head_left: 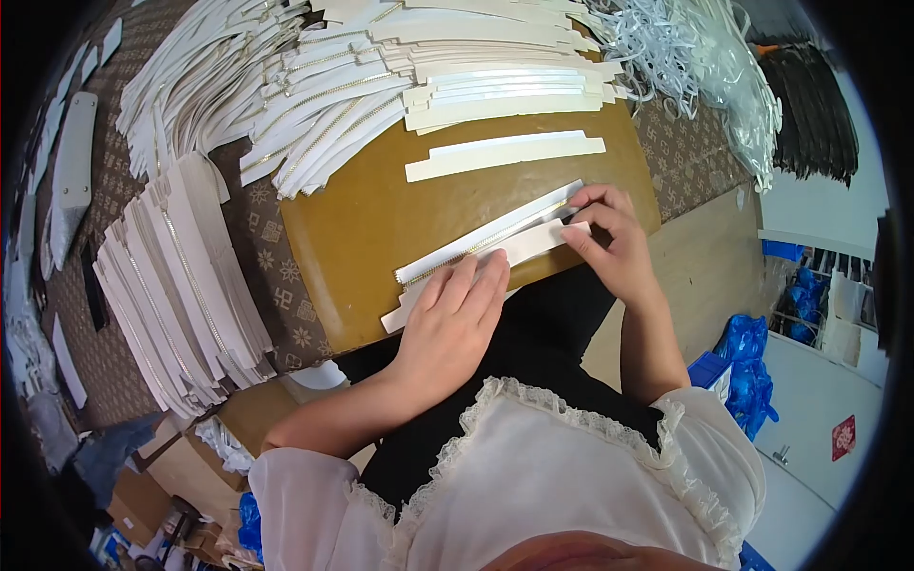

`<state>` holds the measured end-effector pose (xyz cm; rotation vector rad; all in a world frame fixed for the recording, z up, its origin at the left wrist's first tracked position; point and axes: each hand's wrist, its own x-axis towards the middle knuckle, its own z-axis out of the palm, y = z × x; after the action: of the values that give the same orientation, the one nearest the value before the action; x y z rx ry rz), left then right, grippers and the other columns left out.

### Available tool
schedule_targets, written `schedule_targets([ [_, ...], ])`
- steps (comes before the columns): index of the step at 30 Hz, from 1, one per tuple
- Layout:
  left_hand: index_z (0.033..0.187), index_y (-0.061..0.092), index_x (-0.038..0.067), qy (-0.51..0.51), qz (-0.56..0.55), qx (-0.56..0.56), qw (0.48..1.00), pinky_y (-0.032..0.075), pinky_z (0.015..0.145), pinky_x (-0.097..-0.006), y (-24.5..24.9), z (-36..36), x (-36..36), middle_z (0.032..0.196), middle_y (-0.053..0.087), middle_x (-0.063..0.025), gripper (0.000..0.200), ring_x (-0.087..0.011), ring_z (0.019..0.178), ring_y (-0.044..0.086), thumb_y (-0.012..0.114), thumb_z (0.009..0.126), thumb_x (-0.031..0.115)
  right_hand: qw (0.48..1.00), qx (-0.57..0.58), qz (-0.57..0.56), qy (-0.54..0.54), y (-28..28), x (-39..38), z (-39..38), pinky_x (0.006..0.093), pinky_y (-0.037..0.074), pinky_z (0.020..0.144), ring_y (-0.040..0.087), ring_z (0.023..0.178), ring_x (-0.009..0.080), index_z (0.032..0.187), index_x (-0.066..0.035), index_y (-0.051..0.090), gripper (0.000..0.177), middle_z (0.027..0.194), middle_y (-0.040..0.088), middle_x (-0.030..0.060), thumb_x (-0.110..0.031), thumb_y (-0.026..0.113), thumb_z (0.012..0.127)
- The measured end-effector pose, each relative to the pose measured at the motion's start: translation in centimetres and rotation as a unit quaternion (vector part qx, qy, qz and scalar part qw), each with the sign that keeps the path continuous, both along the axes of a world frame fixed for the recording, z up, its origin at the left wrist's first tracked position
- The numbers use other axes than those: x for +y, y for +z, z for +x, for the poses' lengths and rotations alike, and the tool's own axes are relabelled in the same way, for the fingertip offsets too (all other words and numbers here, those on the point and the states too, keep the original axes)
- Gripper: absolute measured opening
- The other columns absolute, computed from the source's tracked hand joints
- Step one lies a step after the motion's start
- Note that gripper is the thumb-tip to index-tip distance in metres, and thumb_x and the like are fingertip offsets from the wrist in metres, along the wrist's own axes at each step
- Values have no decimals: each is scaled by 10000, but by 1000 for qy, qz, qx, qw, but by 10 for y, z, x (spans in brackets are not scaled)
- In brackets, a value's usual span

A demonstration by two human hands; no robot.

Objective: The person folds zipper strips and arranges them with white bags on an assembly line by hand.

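Note:
On the brown board lies a white zipper with gold teeth along its lower edge, slanting up to the right. Against that toothed edge runs a cream strip, partly overlapping the zipper. My left hand rests flat on the strip, fingers stretched out and pressing near its middle. At the right end, my right hand has its thumb on the strip's tip and its fingers bent over the zipper's end. Farther up the board lies another cream-and-white strip, untouched by either hand.
The brown board lies on a patterned cloth. Stacked cream strips and loose zippers cover its far side. A bundle of strips with zippers stands at left. White ribbons and clear plastic lie at far right.

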<state>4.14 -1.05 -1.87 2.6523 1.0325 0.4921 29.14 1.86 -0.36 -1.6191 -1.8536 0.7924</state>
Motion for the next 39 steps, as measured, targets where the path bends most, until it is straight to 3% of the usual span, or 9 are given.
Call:
schedule_targets([
  [1, 1297, 522, -13, 3, -6, 7, 1000, 389, 998, -404, 0, 0, 0, 1389, 462, -89, 581, -276, 1195, 458, 692, 766, 152, 1000, 7, -6, -7, 0, 0, 6, 327, 376, 940, 500, 1071, 229, 782, -27, 598, 175, 1071, 562, 61, -106, 754, 773],
  [21, 1314, 521, 19, 3, -17, 20, 1000, 389, 986, -393, 3, 2, 4, 1404, 453, -45, 603, -259, 1149, 457, 705, 759, 165, 998, 17, -36, -38, 2, 2, 11, 307, 384, 911, 498, 1068, 217, 749, -44, 603, 166, 1077, 549, 61, -100, 760, 752],
  [34, 1303, 521, 0, 3, -40, -1, 999, 381, 950, -397, 6, 21, 11, 1389, 456, -56, 589, -264, 1115, 452, 699, 768, 171, 999, -8, -21, -41, 1, 4, 9, 309, 390, 900, 501, 1039, 216, 736, -41, 617, 165, 1048, 552, 50, -95, 773, 734],
  [39, 1292, 522, -15, -10, 3, 14, 1000, 378, 962, -395, -1, 43, 18, 1369, 470, -76, 578, -266, 1127, 456, 689, 774, 178, 999, -22, -4, -38, -3, 4, 10, 313, 401, 885, 502, 1026, 216, 730, -41, 618, 168, 1039, 556, 45, -92, 777, 727],
])
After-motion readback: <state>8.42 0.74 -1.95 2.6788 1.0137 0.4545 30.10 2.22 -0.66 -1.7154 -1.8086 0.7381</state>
